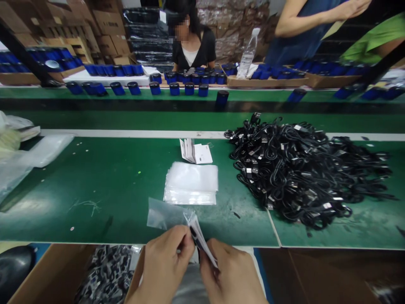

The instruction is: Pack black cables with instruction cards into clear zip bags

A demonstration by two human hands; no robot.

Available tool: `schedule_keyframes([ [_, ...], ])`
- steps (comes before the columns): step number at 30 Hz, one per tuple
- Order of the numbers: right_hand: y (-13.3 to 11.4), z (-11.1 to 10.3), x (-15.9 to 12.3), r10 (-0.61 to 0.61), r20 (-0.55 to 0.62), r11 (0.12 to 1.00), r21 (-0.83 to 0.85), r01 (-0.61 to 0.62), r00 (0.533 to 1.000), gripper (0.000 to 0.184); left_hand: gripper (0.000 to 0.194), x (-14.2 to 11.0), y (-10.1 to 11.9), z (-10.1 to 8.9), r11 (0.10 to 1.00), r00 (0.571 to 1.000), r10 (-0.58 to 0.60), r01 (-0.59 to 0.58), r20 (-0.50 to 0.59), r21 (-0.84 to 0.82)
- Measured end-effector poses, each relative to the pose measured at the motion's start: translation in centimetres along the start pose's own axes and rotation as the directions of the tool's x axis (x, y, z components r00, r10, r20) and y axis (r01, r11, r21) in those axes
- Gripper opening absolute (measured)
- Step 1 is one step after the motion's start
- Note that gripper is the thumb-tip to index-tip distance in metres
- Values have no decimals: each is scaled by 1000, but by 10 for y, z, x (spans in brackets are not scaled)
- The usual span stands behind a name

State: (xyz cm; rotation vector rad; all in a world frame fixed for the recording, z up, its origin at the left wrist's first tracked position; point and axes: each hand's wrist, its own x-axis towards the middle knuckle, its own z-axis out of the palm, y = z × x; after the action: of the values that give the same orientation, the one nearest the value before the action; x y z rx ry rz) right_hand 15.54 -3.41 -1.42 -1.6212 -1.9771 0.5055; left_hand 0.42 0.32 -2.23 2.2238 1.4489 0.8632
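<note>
At the front edge of the green table, my left hand (171, 253) is closed, pinching a clear plastic bag (164, 214) near its opening. My right hand (232, 270) grips a folded white leaflet (205, 247) between thumb and fingers. The leaflet's upper end meets the bag's mouth; a dark strip shows beside it, too small to identify. Just beyond my hands lies a stack of flat clear bags (191, 181). Behind that stands a small stack of folded white leaflets (202, 154). To the right is a large heap of black USB cables (281, 169).
A cardboard box (60, 270) of bagged cables (107, 270) sits below the table edge, left of my hands. Plastic sheeting (50, 150) lies at far left. Blue containers with black lids (222, 98) line the far side, near a plastic bottle (248, 55). Other people (193, 46) are across the table.
</note>
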Motion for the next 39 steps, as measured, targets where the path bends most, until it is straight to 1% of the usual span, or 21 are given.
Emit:
schedule_keyframes([
  [3, 1, -2, 3, 30, 77, 997, 75, -36, 997, 22, 19, -2, 2, 3, 999, 999, 44, -44, 3, 5],
  [6, 2, -6, 4, 36, 104, 990, 130, -49, 994, 26, 19, -2, 2, 3, 999, 999, 42, -42, 12, -12],
  [8, 4, -8, 4, 16, 114, 987, 154, -34, 993, 27, 19, -1, 2, 2, 999, 999, 31, -30, 20, -27],
  [9, 6, -9, 4, -8, 123, 986, 166, -12, 992, 32, 20, 0, 1, 1, 999, 999, 20, -19, 25, -39],
  [12, 9, -14, 4, -118, 175, 972, 221, 77, 978, 57, 18, 0, -1, -1, 991, 997, -45, 52, 62, -123],
  [13, 9, -15, 5, -145, 192, 966, 242, 96, 971, 61, 16, 0, -2, -1, 985, 994, -68, 80, 80, -154],
  [15, 9, -17, 7, -173, 211, 955, 277, 111, 962, 63, 13, 0, -2, -2, 974, 989, -95, 116, 110, -197],
  [17, 7, -18, 11, -133, 226, 955, 289, 64, 965, 58, 14, 0, -2, -2, 975, 990, -75, 97, 116, -201],
  [21, 2, -17, 19, 82, 322, 938, 296, -183, 943, 47, 16, -3, -2, -3, 987, 998, 14, -3, 61, -163],
  [23, 1, -17, 22, 151, 305, 924, 295, -244, 940, 47, 15, -5, -3, -4, 989, 999, 20, -14, 43, -145],
  [25, -1, -20, 23, 160, 286, 921, 302, -247, 945, 46, 12, -6, -3, -5, 991, 999, 12, -5, 52, -135],
  [26, -2, -22, 23, 132, 298, 922, 314, -228, 945, 45, 12, -5, -3, -5, 992, 998, 9, -1, 60, -129],
  [29, -4, -27, 24, -12, 352, 923, 363, -125, 936, 38, 14, -3, 1, -5, 995, 996, 24, -16, 84, -97],
  [30, -4, -28, 24, -29, 363, 920, 374, -117, 931, 34, 15, -1, 3, -5, 996, 996, 41, -35, 80, -86],
  [31, -4, -29, 24, -10, 359, 920, 370, -132, 933, 28, 15, 0, 5, -5, 995, 995, 65, -59, 75, -77],
  [32, -3, -29, 25, 38, 343, 919, 356, -167, 939, 24, 16, 0, 7, -5, 994, 993, 93, -89, 70, -68],
  [33, -3, -29, 25, 95, 323, 914, 346, -211, 942, 24, 16, 1, 9, -6, 992, 991, 115, -110, 69, -62],
  [35, -2, -31, 26, 153, 314, 883, 383, -273, 937, 24, 15, 1, 11, -7, 990, 990, 132, -129, 58, -57],
  [36, -1, -34, 26, 136, 347, 852, 437, -289, 928, 19, 15, 0, 11, -8, 990, 990, 130, -127, 51, -54],
  [37, -1, -38, 25, 95, 405, 801, 511, -312, 909, 16, 15, 0, 11, -9, 991, 991, 123, -121, 45, -52],
  [39, 0, -45, 23, -12, 525, 650, 650, -393, 851, 25, 14, -1, 11, -12, 992, 992, 117, -115, 36, -53],
])
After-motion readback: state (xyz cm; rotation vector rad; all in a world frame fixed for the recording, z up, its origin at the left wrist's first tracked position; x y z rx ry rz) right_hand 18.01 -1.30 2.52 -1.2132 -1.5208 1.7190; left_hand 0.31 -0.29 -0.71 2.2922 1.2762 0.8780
